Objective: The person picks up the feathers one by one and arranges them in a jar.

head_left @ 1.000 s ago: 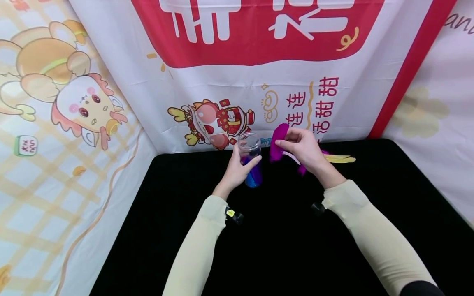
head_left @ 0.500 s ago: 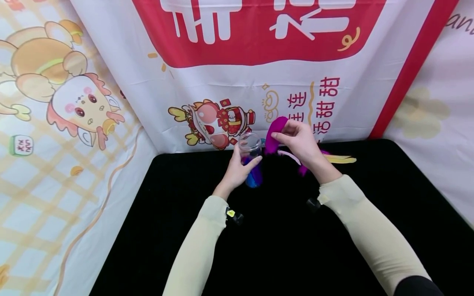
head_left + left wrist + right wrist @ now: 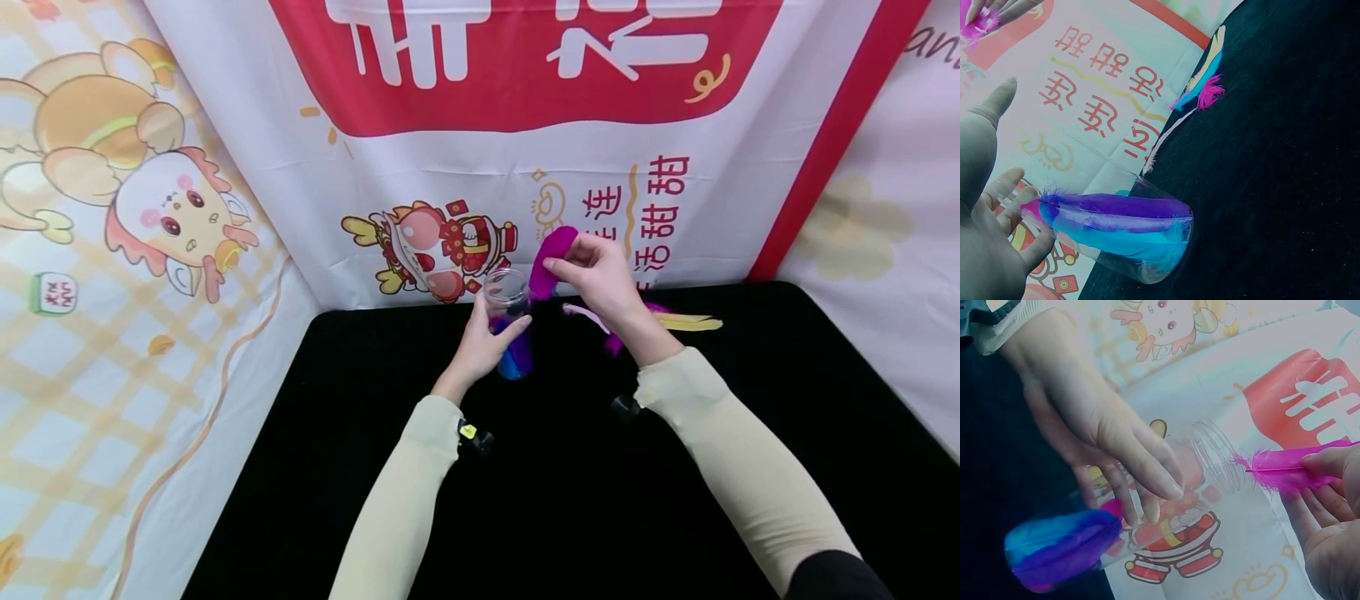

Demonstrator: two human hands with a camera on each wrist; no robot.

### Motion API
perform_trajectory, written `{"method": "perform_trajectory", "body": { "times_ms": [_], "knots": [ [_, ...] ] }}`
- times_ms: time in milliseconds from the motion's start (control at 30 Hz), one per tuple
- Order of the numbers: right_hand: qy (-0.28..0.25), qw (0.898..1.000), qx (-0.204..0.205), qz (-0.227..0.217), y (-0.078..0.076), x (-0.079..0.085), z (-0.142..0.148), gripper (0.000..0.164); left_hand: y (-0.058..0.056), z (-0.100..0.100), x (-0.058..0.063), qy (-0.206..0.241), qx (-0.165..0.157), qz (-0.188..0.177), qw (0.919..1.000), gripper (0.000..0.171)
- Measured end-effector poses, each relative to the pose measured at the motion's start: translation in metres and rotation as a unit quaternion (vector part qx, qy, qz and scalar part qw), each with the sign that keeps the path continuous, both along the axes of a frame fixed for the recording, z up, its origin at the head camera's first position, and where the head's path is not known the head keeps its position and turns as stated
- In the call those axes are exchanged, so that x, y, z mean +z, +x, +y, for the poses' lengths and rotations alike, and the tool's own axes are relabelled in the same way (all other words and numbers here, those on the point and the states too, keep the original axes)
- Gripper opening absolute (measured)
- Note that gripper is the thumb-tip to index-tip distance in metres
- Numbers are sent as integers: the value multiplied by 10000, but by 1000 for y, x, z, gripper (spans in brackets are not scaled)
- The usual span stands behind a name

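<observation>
The right hand (image 3: 606,279) pinches a fluffy bright-pink feather (image 3: 551,262) just beside the rim (image 3: 1227,464) of the clear round jar (image 3: 516,347) the left hand (image 3: 482,342) grips, so the feather's soft tip (image 3: 1262,469) could catch there and bend.

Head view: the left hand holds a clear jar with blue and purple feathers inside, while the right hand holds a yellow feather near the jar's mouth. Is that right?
Not quite: the right hand holds a magenta feather, not a yellow one, as the right wrist view shows. The rest stands: the left hand holds the clear jar, with blue and purple feathers inside.
</observation>
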State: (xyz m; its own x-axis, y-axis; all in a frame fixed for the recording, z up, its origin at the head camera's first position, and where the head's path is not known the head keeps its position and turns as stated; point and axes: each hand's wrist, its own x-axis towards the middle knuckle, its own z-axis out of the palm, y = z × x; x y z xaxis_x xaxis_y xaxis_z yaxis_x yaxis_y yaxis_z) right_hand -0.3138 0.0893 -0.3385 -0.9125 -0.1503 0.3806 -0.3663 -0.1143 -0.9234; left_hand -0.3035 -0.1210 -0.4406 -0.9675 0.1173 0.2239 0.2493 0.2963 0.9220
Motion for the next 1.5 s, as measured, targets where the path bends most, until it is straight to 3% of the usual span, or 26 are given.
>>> {"method": "perform_trajectory", "body": {
  "times_ms": [433, 1500],
  "knots": [
    [-271, 9996, 88, 88, -4, 6, -10, 13, 0, -2, 1, -20, 24, 13, 10000, 77],
    [-243, 9992, 56, 299, -11, 1, -25, 11, -2, -2, -3, 38, -7, -6, 10000, 80]
  ]
}}
